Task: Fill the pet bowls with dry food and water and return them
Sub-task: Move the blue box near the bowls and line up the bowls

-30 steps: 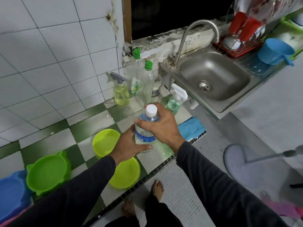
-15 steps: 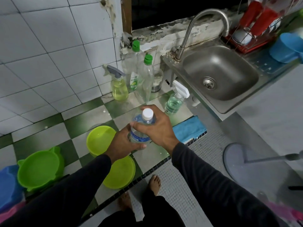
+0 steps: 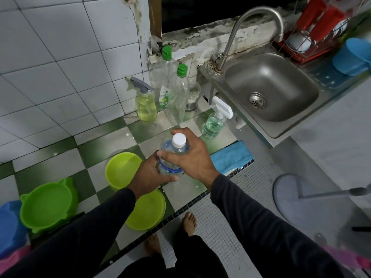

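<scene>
A clear water bottle (image 3: 170,157) with a white cap (image 3: 179,140) stands upright over the checkered counter. My left hand (image 3: 149,175) wraps its lower body. My right hand (image 3: 192,157) grips its shoulder just under the cap, which is on. Left of the bottle sits a lime-green bowl (image 3: 120,169) that seems to hold a little water. A second lime-green bowl (image 3: 147,211) lies nearer me, partly under my left arm. A darker green bowl with ear-shaped tabs (image 3: 47,205) stands at the far left.
Spray bottles (image 3: 145,105) and dish-soap bottles (image 3: 180,91) line the tiled wall. A steel sink (image 3: 271,87) with a tap is at the right, a blue cloth (image 3: 230,157) by the counter edge, a blue container (image 3: 8,227) far left, a dish rack (image 3: 309,37) behind.
The view has shifted slightly; both hands stay on the bottle. My right hand has slid from over the cap to below it, so the cap shows fully.
</scene>
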{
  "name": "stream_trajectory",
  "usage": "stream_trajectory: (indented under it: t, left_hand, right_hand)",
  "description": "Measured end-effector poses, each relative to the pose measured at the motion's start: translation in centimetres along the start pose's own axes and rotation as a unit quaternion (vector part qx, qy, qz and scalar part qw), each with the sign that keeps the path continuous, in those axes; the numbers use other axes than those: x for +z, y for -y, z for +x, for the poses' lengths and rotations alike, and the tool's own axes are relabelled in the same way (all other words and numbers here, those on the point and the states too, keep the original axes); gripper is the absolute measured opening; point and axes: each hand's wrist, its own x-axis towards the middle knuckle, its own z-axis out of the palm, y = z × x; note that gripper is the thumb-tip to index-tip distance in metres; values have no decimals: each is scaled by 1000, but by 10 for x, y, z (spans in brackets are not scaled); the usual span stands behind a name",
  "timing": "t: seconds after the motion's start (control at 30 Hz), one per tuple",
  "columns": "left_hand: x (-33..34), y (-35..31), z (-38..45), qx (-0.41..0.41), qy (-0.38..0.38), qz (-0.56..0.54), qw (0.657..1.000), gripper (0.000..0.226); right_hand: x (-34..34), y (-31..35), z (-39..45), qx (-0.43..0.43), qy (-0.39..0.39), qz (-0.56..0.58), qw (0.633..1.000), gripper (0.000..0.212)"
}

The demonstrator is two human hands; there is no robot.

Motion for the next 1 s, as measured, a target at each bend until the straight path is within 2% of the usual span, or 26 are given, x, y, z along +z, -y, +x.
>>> stream_trajectory:
  t: [0.4,0.57,0.67,0.8,1.0]
  left_hand:
    - [0,-3,-4,0,8,39,999,76]
    - [-4,-2,-8,0,15,53,999,74]
    - [-9,-5,-14,19,12,60,998,72]
    - [-18,-10,-25,38,16,59,997,81]
    - [-25,-25,-49,70,1,91,993,77]
  right_hand:
    - [-4,-2,-7,12,19,-5,1000,65]
    - [-5,-4,-9,27,37,-51,998,89]
    - [-10,-1,-16,32,43,-70,996,94]
    - [-19,3,-30,39,37,-74,996,77]
    - [-24,5,-56,62,31,-123,990,78]
